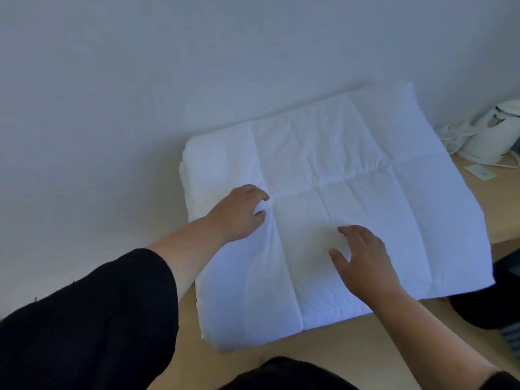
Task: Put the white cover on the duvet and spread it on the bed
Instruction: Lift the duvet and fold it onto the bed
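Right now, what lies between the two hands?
In the head view, only bare quilted duvet lies between the left hand and right hand: a stitched seam, nothing else.

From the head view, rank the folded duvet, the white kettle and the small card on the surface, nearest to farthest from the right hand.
From the right hand:
1. Folded duvet: directly under the hand, its fingers spread at the fabric.
2. Small card: on the wooden surface, beyond the duvet's right edge.
3. White kettle: far right, by the wall, just past the card.
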Motion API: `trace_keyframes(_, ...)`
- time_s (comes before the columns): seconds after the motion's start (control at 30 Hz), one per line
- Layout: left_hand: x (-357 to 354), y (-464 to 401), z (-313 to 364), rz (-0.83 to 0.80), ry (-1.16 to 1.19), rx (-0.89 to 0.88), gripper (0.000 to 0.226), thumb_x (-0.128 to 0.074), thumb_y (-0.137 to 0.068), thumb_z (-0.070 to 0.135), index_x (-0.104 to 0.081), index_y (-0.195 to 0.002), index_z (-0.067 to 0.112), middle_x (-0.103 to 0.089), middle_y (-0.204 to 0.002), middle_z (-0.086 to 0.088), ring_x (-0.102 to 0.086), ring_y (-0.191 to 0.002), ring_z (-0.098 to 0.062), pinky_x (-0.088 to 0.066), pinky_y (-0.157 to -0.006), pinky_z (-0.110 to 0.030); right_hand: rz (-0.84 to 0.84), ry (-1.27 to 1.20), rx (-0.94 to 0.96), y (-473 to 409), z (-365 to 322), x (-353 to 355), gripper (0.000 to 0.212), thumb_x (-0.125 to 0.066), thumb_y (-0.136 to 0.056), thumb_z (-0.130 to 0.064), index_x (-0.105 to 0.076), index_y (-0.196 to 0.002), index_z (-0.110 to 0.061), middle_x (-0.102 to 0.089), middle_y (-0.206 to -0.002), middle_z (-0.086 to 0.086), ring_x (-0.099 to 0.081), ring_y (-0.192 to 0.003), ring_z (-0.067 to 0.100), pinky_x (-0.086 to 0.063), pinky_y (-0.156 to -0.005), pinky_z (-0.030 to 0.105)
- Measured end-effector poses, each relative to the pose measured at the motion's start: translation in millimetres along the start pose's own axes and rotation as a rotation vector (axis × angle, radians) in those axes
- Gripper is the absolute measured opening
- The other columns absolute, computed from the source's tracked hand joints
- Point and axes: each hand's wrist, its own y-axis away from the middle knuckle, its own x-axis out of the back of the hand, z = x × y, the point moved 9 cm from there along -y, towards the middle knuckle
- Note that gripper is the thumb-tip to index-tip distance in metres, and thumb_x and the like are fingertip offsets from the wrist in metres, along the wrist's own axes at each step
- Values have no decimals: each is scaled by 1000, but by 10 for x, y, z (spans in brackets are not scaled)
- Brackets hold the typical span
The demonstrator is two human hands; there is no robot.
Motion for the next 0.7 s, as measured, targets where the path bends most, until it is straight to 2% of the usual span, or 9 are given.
trace_keyframes(0.1, 207, -537, -34, -27, -57, -35, 41, -53, -98, 27, -50, -138, 20, -43, -147, 4, -36, -137, -19, -34, -111, -38, 37, 41, -12, -401, -133, 130, 58, -55, -96, -45, -42, -148, -23, -36, -156, 1, -31, -143, 25, -31, -115, 40)
trace_keyframes(0.27, 442, -1260, -264, 14, -105, -36, 47, -53, -98, 32, -45, -142, 20, -41, -148, 2, -34, -137, -24, -34, -111, -39, 36, 139, -12, -993, -291, 120, 67, -52, -92, -55, -38, -150, -25, -33, -159, 2, -29, -145, 27, -28, -117, 44)
trace_keyframes(0.43, 512, -1881, -617, 91, -213, -109, 52, -53, -96, 41, -48, -141, 16, -43, -148, -3, -36, -138, -27, -30, -113, -37, 148, 125, -56, -1082, -259, -59, 63, -45, -89, -57, -50, -142, -25, -43, -153, 2, -38, -138, 27, -32, -112, 45)
trace_keyframes(0.57, 498, -2364, -931, 161, -221, -190, 77, -34, -85, 61, -51, -140, 11, -48, -145, -8, -41, -136, -28, -31, -115, -39, 258, 137, -46, -1055, -243, -214, 62, -42, -89, -53, -56, -140, -20, -48, -151, 6, -39, -137, 26, -24, -114, 40)
trace_keyframes(0.63, 430, -2605, -1002, 160, -260, -276, 79, -32, -85, 63, -51, -138, 9, -52, -141, -10, -46, -131, -30, -32, -112, -39, 324, 148, -66, -1078, -256, -259, 59, -42, -91, -49, -58, -138, -18, -49, -150, 6, -41, -138, 26, -26, -116, 42)
trace_keyframes(0.7, 342, -2801, -965, 163, -275, -396, 71, -34, -86, 60, -57, -128, 7, -62, -123, -10, -56, -115, -33, -40, -103, -41, 375, 169, -108, -1112, -272, -308, 56, -41, -93, -46, -60, -137, -17, -50, -150, 6, -43, -138, 26, -29, -117, 45)
